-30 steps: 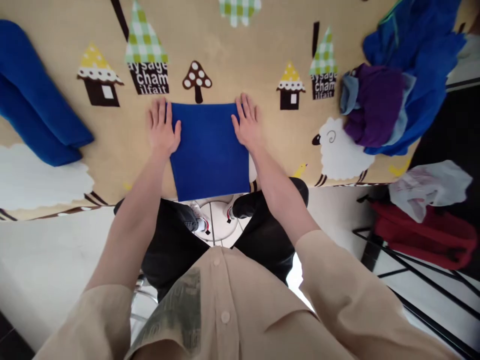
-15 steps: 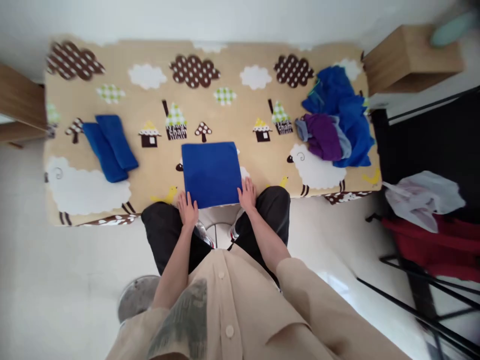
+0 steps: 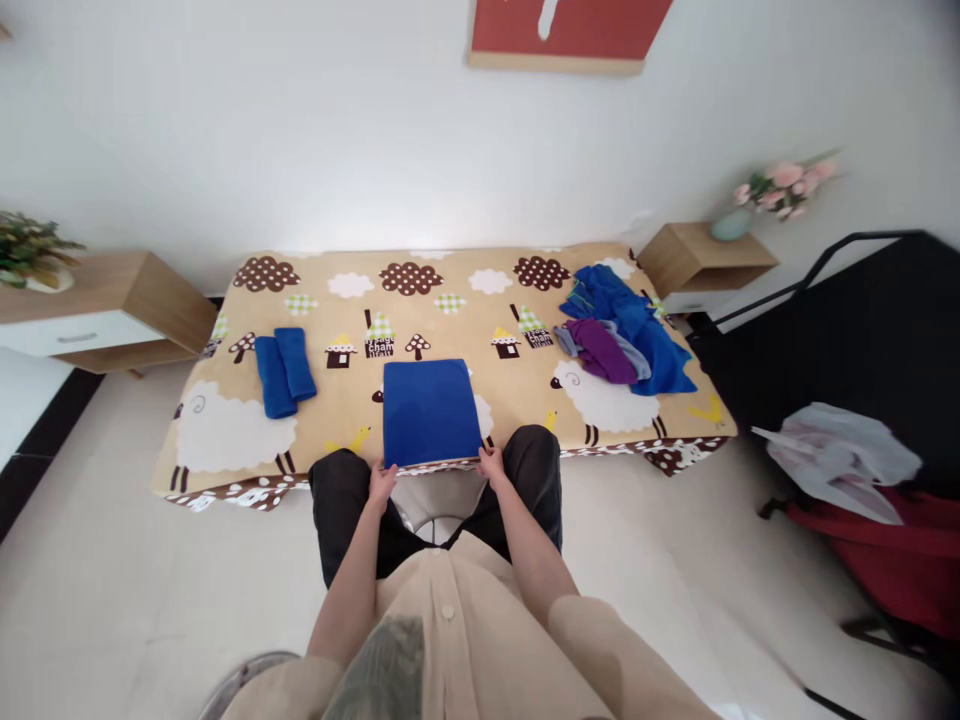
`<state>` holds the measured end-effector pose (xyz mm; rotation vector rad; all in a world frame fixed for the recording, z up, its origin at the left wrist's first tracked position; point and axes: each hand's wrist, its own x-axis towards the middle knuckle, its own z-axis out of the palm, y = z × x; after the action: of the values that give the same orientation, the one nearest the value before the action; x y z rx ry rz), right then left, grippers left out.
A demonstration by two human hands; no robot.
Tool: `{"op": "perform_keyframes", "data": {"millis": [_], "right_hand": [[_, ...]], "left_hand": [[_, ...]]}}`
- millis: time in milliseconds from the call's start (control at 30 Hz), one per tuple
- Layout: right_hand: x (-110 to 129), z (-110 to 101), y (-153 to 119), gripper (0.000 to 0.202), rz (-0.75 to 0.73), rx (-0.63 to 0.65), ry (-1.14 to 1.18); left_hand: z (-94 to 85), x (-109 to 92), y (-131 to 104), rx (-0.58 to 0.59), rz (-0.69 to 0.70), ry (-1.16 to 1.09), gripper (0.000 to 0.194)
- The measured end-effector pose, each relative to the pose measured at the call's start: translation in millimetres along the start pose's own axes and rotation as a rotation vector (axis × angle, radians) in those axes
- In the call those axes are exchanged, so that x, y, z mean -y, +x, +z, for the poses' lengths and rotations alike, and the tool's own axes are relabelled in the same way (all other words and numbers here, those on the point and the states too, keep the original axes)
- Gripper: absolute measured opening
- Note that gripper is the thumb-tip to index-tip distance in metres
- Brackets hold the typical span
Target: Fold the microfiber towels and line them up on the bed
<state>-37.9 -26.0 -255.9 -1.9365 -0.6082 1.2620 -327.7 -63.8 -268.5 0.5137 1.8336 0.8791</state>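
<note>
A blue cloth point(image 3: 431, 412) lies flat and square at the front edge of the patterned bedspread point(image 3: 450, 335). At its near left corner, my left hand point(image 3: 382, 482) has its fingers closed on the cloth's edge. My right hand point(image 3: 491, 464) pinches the near right corner. Two folded blue cloths point(image 3: 285, 372) lie side by side on the left of the bedspread. On the right sits a crumpled heap of blue cloth point(image 3: 626, 320), with a purple cloth point(image 3: 602, 352) and grey-blue cloth in front of it.
Wooden nightstands stand left point(image 3: 142, 300) and right point(image 3: 679, 255), holding a plant and a vase of flowers point(image 3: 731, 224). A plastic bag point(image 3: 844, 455) rests on a red item point(image 3: 885, 550) at the right. A round stool point(image 3: 247, 680) is at lower left.
The view has tilted up, showing more wall and a red picture. My fingers, spread flat beside the cloth before, have closed at its near corners.
</note>
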Motion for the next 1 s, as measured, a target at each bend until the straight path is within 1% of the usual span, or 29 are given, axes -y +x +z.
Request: {"op": "perform_keyframes", "data": {"millis": [67,167,267,333,400,533,600,667,767,833,1000], "right_hand": [[-1.8,1.9,-1.4,0.026,0.072,-0.012,0.055],[-2.1,4.1,-2.9,0.026,0.13,-0.016,0.118],[-0.6,5.0,-1.9,0.022,0.142,0.015,0.154],[0.5,5.2,0.2,0.02,0.138,0.04,0.16],[1.4,5.0,2.8,0.018,0.124,0.055,0.153],[1.5,4.2,6.9,0.014,0.056,0.031,0.11],[0.4,3.6,7.6,0.014,0.012,0.005,0.073],[-1.1,2.6,7.1,0.019,-0.044,-0.017,0.029],[-2.4,0.5,4.7,0.032,-0.15,-0.036,-0.04],[-2.0,-0.9,3.1,0.035,-0.215,-0.044,-0.087],[2.8,-1.5,4.7,0.032,-0.341,-0.075,-0.174]], "left_hand": [[-0.7,-3.4,1.3,-0.01,-0.01,-0.061,0.053],[-2.8,-7.3,1.4,-0.005,-0.018,-0.126,0.042],[-3.8,-7.1,0.9,0.023,-0.031,-0.165,0.033],[-3.6,-6.3,2.0,0.02,-0.043,-0.181,0.034],[-3.3,-6.0,4.4,-0.007,-0.052,-0.186,0.035],[-3.7,-6.7,8.3,-0.069,-0.038,-0.165,0.034],[-4.0,-6.5,7.9,-0.089,-0.012,-0.142,0.036],[-4.0,-6.1,5.7,-0.108,0.023,-0.111,0.042],[-3.9,-6.8,1.5,-0.139,0.077,-0.047,0.046],[-4.4,-8.9,-0.3,-0.157,0.119,0.003,0.043],[-8.4,-19.3,5.1,-0.178,0.228,0.131,0.03]]}}
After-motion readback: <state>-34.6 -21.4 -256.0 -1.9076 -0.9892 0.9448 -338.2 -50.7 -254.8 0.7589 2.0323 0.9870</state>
